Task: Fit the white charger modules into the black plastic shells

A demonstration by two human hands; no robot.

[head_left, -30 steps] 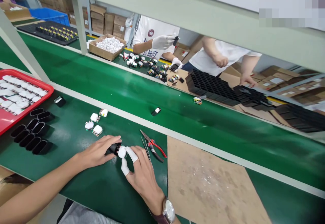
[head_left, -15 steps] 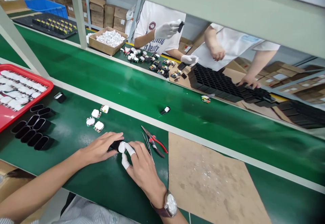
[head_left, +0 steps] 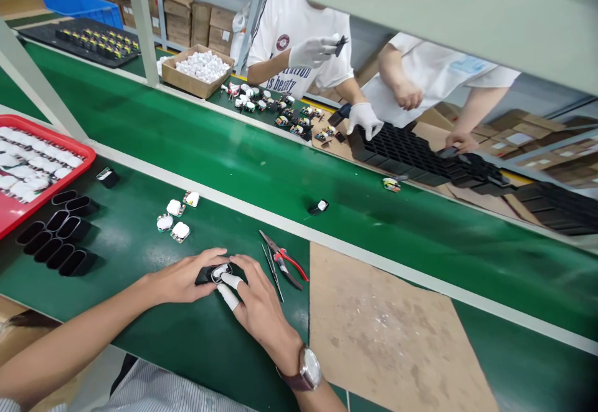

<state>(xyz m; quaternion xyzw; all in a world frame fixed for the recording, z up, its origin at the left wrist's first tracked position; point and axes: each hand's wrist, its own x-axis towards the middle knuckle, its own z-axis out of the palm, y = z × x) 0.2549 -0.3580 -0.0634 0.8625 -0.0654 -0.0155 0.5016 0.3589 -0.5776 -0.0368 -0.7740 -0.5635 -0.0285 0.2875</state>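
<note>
My left hand grips a black oval plastic housing, lying on its side with the opening toward the right. Inside that opening sits a white-topped circuit board, mostly hidden by the housing. With white finger cots on thumb and index finger, my right hand pinches and presses the board at the opening. Several white-topped circuit boards lie on the green bench beyond my left hand. To the left stand several empty black housings.
Red-handled pliers and tweezers lie right of my hands, beside a brown board. A red tray of white-topped boards is at left. Across the green conveyor, two co-workers handle black parts; one wears white gloves.
The white-topped board has gone deeper into the housing, and my right fingers have closed in on the opening. A housing on the conveyor moved right. The gloved co-worker's lower hand shifted right.
</note>
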